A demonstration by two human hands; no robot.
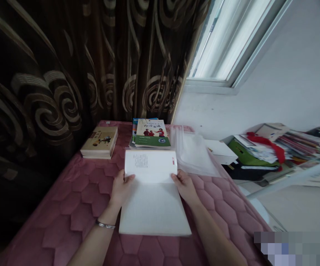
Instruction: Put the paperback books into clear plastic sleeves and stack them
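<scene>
In the middle of the pink quilted surface lies a large white book, its plain page or inner cover facing up. Across its far end is a white cover flap with small lines of print and a red mark. My left hand pinches the flap's left edge, thumb on top. At the right edge, the thumb and fingers of my right hand close on the same flap. My fingertips underneath are hidden. A silver bracelet circles my left wrist. Whether the flap is joined to the book, I cannot tell.
A stack of tan books sits at the back left. Behind the white book are green-and-white booklets. Clear plastic sheets lie to the right, beside a white box. Piled papers fill a shelf farther right. A patterned curtain hangs behind.
</scene>
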